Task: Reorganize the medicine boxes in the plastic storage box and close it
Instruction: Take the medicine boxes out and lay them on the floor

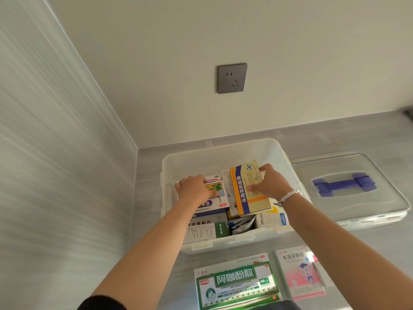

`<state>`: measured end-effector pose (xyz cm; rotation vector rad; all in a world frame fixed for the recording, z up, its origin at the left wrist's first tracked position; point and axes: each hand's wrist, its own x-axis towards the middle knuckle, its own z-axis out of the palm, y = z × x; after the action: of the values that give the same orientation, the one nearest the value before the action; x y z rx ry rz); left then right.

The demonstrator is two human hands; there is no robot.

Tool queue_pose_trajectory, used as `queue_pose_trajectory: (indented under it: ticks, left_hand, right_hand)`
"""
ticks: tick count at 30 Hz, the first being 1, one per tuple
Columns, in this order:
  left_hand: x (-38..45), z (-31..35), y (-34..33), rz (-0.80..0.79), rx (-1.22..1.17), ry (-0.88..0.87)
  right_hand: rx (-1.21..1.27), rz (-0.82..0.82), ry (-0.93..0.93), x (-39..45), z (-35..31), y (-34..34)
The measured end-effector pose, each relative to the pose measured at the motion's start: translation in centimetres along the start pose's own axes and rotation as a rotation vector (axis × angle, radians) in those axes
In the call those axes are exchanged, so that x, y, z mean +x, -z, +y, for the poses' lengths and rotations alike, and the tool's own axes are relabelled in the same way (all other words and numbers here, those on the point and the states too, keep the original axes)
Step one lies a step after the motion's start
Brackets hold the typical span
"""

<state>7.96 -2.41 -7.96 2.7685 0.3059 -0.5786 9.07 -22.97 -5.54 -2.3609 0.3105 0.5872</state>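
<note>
Sorting under way: inside the translucent plastic storage box [223,153], the right hand [269,183] clamps a yellow-and-blue medicine carton [248,189]; the left hand [194,189] presses closed fingers on a white leaf-printed carton [218,199]. Next, probably seating both; the clear blue-handled lid [348,184] waits right of the box.

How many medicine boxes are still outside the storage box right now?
2, both on the counter in front of the storage box: a green box on the left and a pink box to its right. The frame's bottom edge may hide more.

Pale corner walls [67,108]; grey wall socket [232,78]; grey countertop [335,135]
</note>
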Motion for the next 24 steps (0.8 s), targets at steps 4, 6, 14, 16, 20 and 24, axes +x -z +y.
queue_pose_trajectory:
  ticks: [4, 6, 14, 16, 20, 24]
  left_hand:
    - [-0.3, 0.1, -0.3, 0.003, -0.012, 0.010]
    - [-0.5, 0.3, -0.4, 0.005, -0.028, 0.014]
    - [-0.8, 0.5, 0.2, -0.048, -0.143, 0.014]
    - [-0.8, 0.4, 0.2, -0.048, -0.208, 0.014]
    - [-1.0, -0.1, 0.9, 0.007, -0.350, 0.018]
    - [-1.6, -0.5, 2.0, 0.036, -0.540, -0.048]
  right_hand:
    - [0.005, 0.005, -0.018, 0.0, 0.2, 0.1]
    - [-0.012, 0.010, -0.022, -0.1, 0.2, 0.1]
    - [-0.040, 0.011, -0.008, -0.3, 0.1, 0.2]
    - [-0.016, 0.020, 0.001, -0.3, 0.1, 0.2]
    - [-0.007, 0.006, 0.014, -0.3, 0.0, 0.1]
    - [-0.054, 0.000, 0.041, -0.4, 0.0, -0.1]
